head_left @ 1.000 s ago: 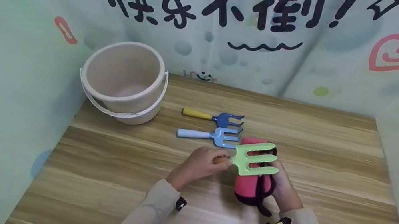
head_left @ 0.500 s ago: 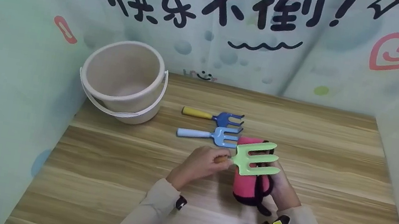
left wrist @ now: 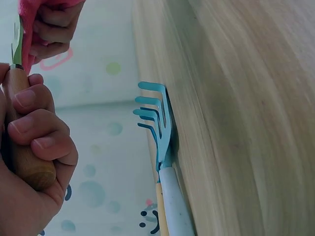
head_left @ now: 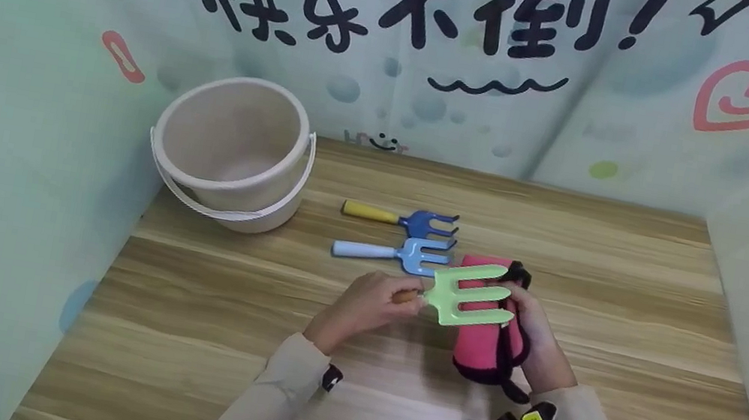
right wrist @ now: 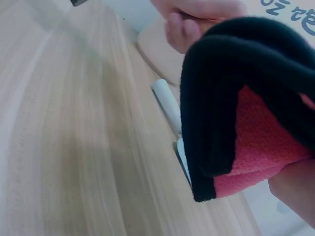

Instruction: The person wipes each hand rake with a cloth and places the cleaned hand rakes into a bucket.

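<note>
A green three-pronged hand fork point(head_left: 450, 300) is held by its wooden handle point(left wrist: 30, 160) in my left hand point(head_left: 366, 306), fingers wrapped round it. Behind and under the prongs is a folded pink cloth point(head_left: 479, 351) with black edging, which my right hand point(head_left: 541, 340) grips from its right side. The right wrist view shows the cloth point(right wrist: 266, 140) close up, its folds and thick black border covering much of the right hand. From above, the prongs overlap the cloth. Both hands are over the middle of the wooden table.
Beyond the hands, a light blue hand fork point(head_left: 367, 251) lies beside a dark blue fork with a yellow handle point(head_left: 371, 212). A pale bucket point(head_left: 242, 203) with its handle down stands back left. Printed fabric walls point(head_left: 390, 114) enclose the table point(head_left: 184, 345).
My right hand and the cloth have shifted right, after a slight move left. My left hand has drawn the green fork a little to the left.
</note>
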The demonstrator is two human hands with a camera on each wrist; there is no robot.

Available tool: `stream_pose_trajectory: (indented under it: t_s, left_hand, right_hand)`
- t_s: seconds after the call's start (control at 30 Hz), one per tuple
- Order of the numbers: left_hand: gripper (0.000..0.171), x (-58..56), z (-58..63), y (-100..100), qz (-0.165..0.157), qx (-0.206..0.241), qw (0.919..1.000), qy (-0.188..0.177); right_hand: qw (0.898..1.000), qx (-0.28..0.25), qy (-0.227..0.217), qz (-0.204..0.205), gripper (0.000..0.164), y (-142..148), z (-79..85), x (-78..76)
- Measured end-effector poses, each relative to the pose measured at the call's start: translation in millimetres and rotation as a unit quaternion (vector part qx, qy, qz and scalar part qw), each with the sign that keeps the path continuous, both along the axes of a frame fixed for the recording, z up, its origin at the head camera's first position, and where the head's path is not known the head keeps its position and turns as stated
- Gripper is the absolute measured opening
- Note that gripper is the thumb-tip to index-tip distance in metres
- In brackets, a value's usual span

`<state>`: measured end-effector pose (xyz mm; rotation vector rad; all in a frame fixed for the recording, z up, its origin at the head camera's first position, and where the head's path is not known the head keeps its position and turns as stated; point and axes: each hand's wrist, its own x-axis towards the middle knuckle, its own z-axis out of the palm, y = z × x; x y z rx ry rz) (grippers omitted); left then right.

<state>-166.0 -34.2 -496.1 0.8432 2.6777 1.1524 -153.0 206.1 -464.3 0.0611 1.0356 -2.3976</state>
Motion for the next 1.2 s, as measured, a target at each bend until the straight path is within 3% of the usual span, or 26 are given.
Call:
stream_pose_trajectory:
  t_s: [0.17,0.37,0.5,0.7,0.93,1.2]
  left_hand:
    - [0.021,-0.2,-3.2,-6,0.0,0.006,1.0,0.002]
    - [0.017,0.5,-6.7,-11,0.002,0.016,0.9998,0.006]
    - [0.017,1.4,-9.6,-15,0.002,0.017,0.9998,0.001]
    - [0.02,2.9,-19.4,-23,0.027,-0.012,0.9996,0.003]
    - [0.019,5.1,-19.9,-27,0.052,-0.01,0.9986,-0.009]
    - [0.031,5.9,-14.6,-40,0.114,0.01,0.9934,-0.008]
  right_hand:
    - [0.998,-0.034,-0.001,0.049,0.041,10,3.1,-3.5]
    - [0.997,-0.056,-0.009,0.049,0.042,17,5.8,-3.3]
    - [0.998,-0.06,-0.003,0.023,0.042,21,5.3,-1.3]
    - [0.996,-0.059,-0.003,-0.065,0.038,26,4.3,2.4]
    - [0.996,-0.03,-0.013,-0.08,0.033,20,-3.4,4.0]
    - [0.991,0.031,-0.05,-0.12,0.028,13,-17.2,9.3]
